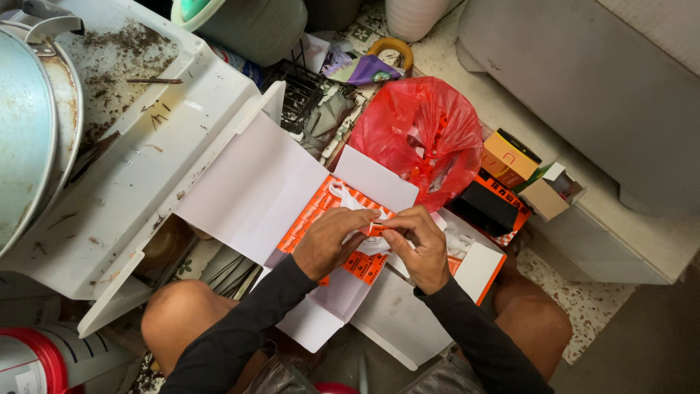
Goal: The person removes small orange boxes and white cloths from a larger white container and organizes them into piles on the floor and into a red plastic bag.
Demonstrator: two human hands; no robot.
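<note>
Both arms reach forward from the bottom of the view in long black sleeves that end at the wrists, and they angle inward so the hands meet in the middle. The left hand [332,241] lies palm down, knuckles up, its fingers curled toward the right. The right hand [419,244] faces it — fingers bent, tips pinched close against the left fingertips. Two bare knees spread wide below the arms — the person squats or sits low.

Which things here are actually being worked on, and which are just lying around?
In hand:
left hand
right hand
small orange piece pinched between both
open white box of orange pieces
white wrapping

Lying about:
red plastic bag
yellow carton
black box
metal pot
</note>
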